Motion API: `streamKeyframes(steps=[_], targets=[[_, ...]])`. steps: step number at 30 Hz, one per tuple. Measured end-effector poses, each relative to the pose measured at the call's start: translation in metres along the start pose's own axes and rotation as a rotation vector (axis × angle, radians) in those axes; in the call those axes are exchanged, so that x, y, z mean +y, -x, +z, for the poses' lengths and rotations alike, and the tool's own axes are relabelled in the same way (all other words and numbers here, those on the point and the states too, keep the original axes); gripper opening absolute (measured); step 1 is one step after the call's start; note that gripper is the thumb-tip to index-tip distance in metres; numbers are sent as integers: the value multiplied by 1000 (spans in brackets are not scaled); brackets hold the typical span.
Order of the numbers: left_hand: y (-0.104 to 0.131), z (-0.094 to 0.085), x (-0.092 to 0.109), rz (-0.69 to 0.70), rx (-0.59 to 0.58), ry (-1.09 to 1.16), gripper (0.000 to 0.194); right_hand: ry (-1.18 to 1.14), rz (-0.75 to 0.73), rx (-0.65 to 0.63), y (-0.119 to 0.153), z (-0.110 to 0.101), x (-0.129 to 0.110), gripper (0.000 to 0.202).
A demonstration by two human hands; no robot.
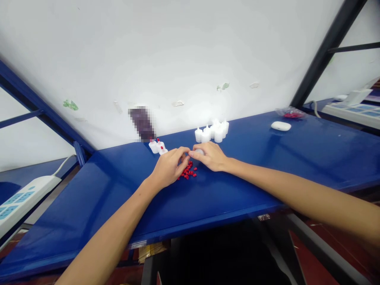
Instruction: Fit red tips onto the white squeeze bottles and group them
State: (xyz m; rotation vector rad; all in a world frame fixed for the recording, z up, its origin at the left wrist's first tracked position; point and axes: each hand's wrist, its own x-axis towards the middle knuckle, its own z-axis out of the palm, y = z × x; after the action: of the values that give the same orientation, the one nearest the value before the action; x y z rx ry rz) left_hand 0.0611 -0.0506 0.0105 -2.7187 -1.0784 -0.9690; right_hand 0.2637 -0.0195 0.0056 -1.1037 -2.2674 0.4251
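Observation:
My right hand (211,155) is closed around a small white bottle (200,152), which lies tilted so that its round end shows. My left hand (172,165) meets it at the fingertips, thumb and fingers pinched together. Whatever sits in that pinch is hidden. Just below both hands lies a loose pile of small red caps (190,171), partly covered by my left hand. Beyond my left hand stand a few white bottles with red caps on their tips (153,147). Several white bottles with bare pointed tips (206,135) stand together behind my right hand.
The blue table (204,202) runs along a white wall (184,51). At the right lie a white rounded case (280,126) and a clear bag with red pieces (293,114). Power strips (26,200) flank the table beyond its blue and black frame posts.

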Motion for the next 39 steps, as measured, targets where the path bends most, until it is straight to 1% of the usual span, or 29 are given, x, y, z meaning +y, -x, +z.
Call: streamKeyframes(steps=[8, 13, 15, 18, 22, 24, 27, 31, 35, 37, 39], targets=[[0, -1, 4, -22, -2, 3, 15, -54, -11, -6, -1, -1, 0, 55], [0, 0, 4, -59, -1, 26, 15, -83, -1, -38, -2, -1, -1, 56], [0, 2, 4, -84, 1, 70, 14, -107, 3, -47, -3, -1, -1, 55], [1, 4, 7, -133, 9, 196, 13, -144, 9, -62, -5, -3, -2, 54], [-1, 10, 15, -206, 69, 353, 11, -220, 25, -67, -5, -4, -3, 54], [-2, 13, 19, -229, 83, 394, 11, -263, 29, -77, -5, -4, -5, 53], [-3, 14, 22, -243, 63, 418, 12, -283, 28, -78, -5, -3, -7, 46], [-2, 15, 21, -245, 42, 417, 12, -283, -20, -59, -5, 0, -8, 37], [-3, 14, 19, -225, 40, 404, 14, -303, -46, -36, -4, 3, -6, 41], [-4, 10, 15, -234, 74, 379, 15, -326, -51, -7, -5, 4, -4, 45], [-4, 2, 3, -257, 168, 297, 16, -364, -31, 22, -6, 4, -1, 47]])
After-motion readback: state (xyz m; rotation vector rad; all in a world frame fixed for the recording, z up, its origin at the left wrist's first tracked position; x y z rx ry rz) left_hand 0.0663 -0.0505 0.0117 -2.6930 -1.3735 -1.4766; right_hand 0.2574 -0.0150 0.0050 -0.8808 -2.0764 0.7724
